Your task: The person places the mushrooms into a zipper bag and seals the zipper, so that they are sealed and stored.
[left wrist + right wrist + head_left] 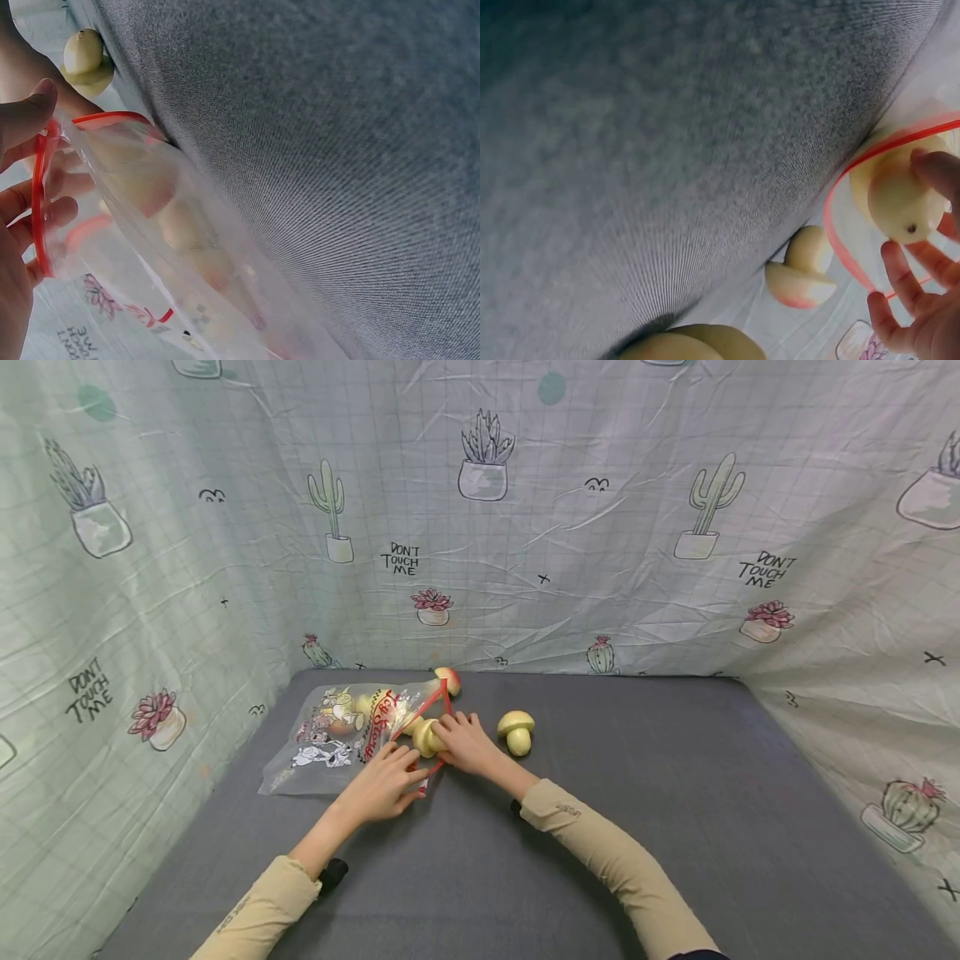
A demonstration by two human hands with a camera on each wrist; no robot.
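Observation:
A clear plastic zip bag (324,777) with a red-edged mouth and printed cartoons lies on the left side of the table. My left hand (384,781) grips the near side of its mouth; the left wrist view shows the thumb and fingers at the red edge (39,202). At the opening, my right hand (468,745) holds a pale yellow toy mushroom (904,199), its stem end facing the right wrist camera. Several pale, partly reddish mushrooms (184,223) show through the plastic inside.
One yellow mushroom (516,732) stands on the grey table (637,793) to the right of my right hand. Another mushroom with a reddish cap (448,680) lies behind the bag mouth. A cactus-print cloth (570,552) hangs along the back and sides.

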